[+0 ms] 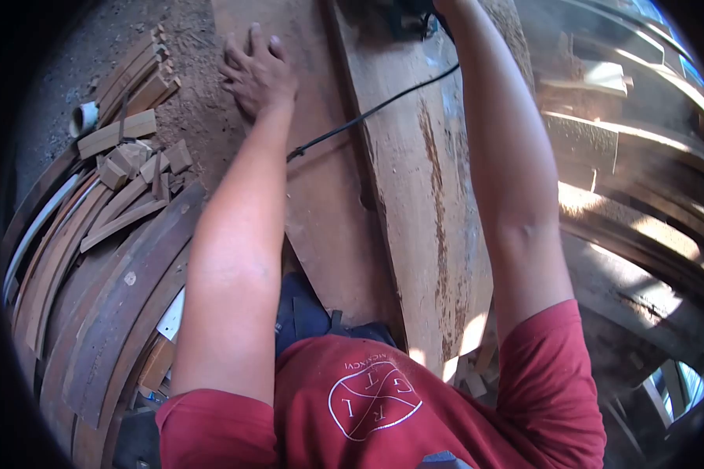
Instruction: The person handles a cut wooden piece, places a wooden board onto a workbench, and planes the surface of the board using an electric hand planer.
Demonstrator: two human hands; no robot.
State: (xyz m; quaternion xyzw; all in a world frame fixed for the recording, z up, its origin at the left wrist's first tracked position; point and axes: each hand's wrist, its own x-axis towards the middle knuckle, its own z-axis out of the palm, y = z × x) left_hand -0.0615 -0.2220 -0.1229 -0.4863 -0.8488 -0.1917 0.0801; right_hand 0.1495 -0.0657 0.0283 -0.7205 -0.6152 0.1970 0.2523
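My left hand [260,74] lies on a reddish-brown board [332,234], its fingers spread and nothing in them. My right forearm reaches to the top edge, where only the wrist end of my right hand [449,6] shows; its fingers are out of sight. Right beside it is a dark power tool [405,22], cut off by the frame, so its exact kind cannot be told. The tool is on a pale, thick plank [403,156] with a rough brown streak along it. A black cable [375,111] runs from near the tool down across both boards, passing behind my left forearm.
Small wood offcuts [133,160] and stacked strips lie on the left, near a short white pipe [84,119]. Long dark boards [137,305] are piled below them. More dusty, sunlit planks [602,144] fill the right side. Sawdust covers the ground.
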